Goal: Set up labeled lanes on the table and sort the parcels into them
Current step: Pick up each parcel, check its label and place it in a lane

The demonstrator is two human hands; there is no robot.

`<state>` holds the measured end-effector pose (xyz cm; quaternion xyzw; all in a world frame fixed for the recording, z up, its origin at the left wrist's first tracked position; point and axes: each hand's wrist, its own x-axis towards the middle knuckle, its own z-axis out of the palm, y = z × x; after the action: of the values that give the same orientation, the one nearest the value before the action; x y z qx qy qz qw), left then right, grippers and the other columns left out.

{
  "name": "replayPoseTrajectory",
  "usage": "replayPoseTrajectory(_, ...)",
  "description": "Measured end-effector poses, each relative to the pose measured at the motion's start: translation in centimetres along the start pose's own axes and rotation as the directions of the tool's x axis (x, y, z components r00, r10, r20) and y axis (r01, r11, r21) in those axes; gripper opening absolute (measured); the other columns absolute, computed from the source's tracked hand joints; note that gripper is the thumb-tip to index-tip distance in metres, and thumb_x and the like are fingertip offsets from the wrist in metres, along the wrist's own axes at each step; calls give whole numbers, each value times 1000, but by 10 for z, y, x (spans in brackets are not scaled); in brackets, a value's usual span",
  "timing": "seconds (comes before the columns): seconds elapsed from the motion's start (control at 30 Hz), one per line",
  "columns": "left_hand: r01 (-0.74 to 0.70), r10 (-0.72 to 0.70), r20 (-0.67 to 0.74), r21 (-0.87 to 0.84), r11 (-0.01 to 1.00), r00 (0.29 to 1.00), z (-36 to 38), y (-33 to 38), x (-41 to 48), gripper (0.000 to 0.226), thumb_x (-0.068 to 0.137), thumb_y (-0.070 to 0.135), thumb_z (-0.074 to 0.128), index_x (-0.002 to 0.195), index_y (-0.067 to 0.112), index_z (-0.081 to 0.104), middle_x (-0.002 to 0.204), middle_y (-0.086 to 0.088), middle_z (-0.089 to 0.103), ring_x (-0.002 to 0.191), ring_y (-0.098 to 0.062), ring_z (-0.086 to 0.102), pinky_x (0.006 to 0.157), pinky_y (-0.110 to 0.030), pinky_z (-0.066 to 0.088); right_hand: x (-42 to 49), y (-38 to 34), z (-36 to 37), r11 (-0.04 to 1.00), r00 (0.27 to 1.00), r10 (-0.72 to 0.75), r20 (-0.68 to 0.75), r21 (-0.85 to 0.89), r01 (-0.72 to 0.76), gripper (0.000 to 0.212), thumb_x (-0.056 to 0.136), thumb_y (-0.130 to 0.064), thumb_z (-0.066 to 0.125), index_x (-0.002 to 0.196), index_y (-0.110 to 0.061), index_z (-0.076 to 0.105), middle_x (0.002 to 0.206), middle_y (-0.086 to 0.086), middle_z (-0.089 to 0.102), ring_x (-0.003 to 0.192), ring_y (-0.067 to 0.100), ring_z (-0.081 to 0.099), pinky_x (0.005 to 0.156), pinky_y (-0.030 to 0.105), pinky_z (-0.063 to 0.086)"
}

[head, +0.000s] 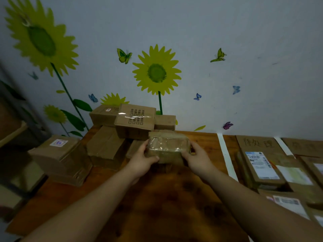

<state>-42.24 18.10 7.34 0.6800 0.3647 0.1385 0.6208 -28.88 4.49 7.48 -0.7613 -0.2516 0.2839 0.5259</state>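
A small brown parcel wrapped in clear tape is held above the wooden table near its middle. My left hand grips its left end and my right hand grips its right end. Behind it a pile of cardboard boxes leans against the wall. To the right, white tape strips mark lanes. A cardboard label with handwritten characters heads the nearest lane. Flat parcels with shipping labels lie in that lane.
A larger box with a white sticker sits at the table's left edge. A second cardboard label and more flat parcels lie at the far right. A wall with sunflower decals stands directly behind the table. A shelf stands at the left.
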Motion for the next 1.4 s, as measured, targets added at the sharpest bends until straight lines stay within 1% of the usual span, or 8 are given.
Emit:
replayPoseTrajectory(0.27,-94,106,-94,128,987,990,-14,14,-38,42,89,45,55,129,30,49,128,3,50,121,-21,50,104,-42,41,-60,-20,0,995,993,-78,-90,54,83,65,82,-7,72,138,-20,42,119,-4,59,101,8,58,78,19,49)
replayPoseTrajectory(0.4,-201,202,-5,110,974,979,-27,10,-63,46,93,21,56,137,26,44,126,-2,49,106,-13,53,79,-18,45,-86,-28,10,994,980,-106,-171,8,109,44,88,-11,65,130,-18,51,120,-2,61,98,8,56,82,25,49)
replayPoseTrajectory(0.6,-221,223,70,-37,975,972,-24,0,-92,59,94,3,51,143,28,33,120,5,48,105,-11,52,84,-24,47,-122,-16,16,994,970,-74,-233,63,91,34,96,-11,52,128,-25,51,103,-13,61,85,-1,59,59,13,49)
replayPoseTrajectory(0.73,-239,244,64,-81,968,968,-8,3,-108,55,94,5,51,143,25,35,115,7,51,92,-3,56,72,-20,50,-142,-10,1,986,965,-157,-208,23,166,40,91,-14,62,118,-40,47,97,-27,53,90,-4,55,64,12,50)
replayPoseTrajectory(0.9,-181,190,111,-87,980,975,24,12,-123,48,96,19,51,140,31,38,126,0,56,107,-21,59,82,-38,53,-163,-5,-29,987,977,-147,-155,39,155,52,93,-22,59,128,-54,36,127,-19,51,125,14,47,102,44,46)
replayPoseTrajectory(1.03,-168,175,201,-53,984,964,75,14,-138,53,96,27,51,144,34,31,125,5,49,106,-14,54,88,-32,46,-190,13,-75,991,989,-38,-145,125,56,56,95,-21,56,135,-49,30,125,-14,52,114,20,55,80,38,57)
replayPoseTrajectory(1.2,-65,83,272,-74,995,959,168,18,-154,61,88,20,62,139,43,35,127,-3,51,95,-28,65,67,-41,55,-234,55,-157,995,964,44,-263,102,-17,88,85,-11,69,151,-34,15,143,0,41,114,18,53,91,40,53)
replayPoseTrajectory(1.4,-64,62,319,-4,998,946,286,28,-177,44,85,16,66,123,26,45,110,-5,53,78,-19,61,59,-35,54,-276,101,-263,994,962,83,-260,89,-62,34,91,-17,62,120,-32,54,117,-4,61,100,11,61,91,39,53)
